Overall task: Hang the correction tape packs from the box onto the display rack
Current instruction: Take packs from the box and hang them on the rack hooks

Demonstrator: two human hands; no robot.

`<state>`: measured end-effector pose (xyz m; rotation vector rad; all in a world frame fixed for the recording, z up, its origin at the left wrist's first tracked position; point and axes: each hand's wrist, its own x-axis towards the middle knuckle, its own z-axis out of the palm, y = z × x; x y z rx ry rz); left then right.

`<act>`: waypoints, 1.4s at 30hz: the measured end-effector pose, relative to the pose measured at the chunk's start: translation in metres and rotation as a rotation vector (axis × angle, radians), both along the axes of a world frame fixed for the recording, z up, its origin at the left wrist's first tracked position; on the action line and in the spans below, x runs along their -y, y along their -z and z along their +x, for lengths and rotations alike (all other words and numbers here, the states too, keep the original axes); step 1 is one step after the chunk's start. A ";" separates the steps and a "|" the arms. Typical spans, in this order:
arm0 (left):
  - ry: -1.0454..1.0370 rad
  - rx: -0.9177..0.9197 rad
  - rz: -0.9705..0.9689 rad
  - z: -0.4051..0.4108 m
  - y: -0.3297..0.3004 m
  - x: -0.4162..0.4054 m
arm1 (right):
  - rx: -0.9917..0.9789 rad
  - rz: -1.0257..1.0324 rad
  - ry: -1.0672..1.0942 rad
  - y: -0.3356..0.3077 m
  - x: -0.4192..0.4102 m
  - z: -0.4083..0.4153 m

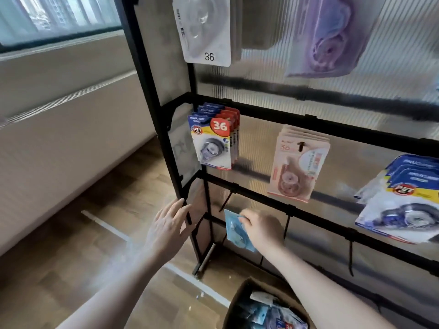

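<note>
Our right hand point(260, 227) pinches a blue pack point(234, 230) below the rack point(261, 113) hook point(227, 198) at twelve o'clock. Our left hand point(169, 227), fingers spread wide, rests at nine o'clock; the box point(240, 302) sits at five.

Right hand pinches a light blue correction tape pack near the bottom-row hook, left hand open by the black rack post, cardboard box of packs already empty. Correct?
Not quite. In the head view the brown cardboard box still holds packs. The rest stands: right hand pinches the light blue correction tape pack, left hand open by the black rack post.
</note>
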<state>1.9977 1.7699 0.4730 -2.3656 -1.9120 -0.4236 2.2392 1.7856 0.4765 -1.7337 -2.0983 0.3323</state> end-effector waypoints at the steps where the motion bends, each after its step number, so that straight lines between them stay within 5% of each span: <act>1: 0.001 -0.005 -0.008 -0.003 0.006 -0.001 | -0.006 -0.008 -0.010 0.006 -0.004 -0.005; 19: 0.097 0.020 -0.210 -0.063 0.096 -0.039 | -0.097 -0.046 0.085 0.077 -0.057 -0.070; 42: 0.250 -0.036 -0.295 -0.089 0.155 -0.068 | 0.047 -0.021 0.114 0.110 -0.102 -0.060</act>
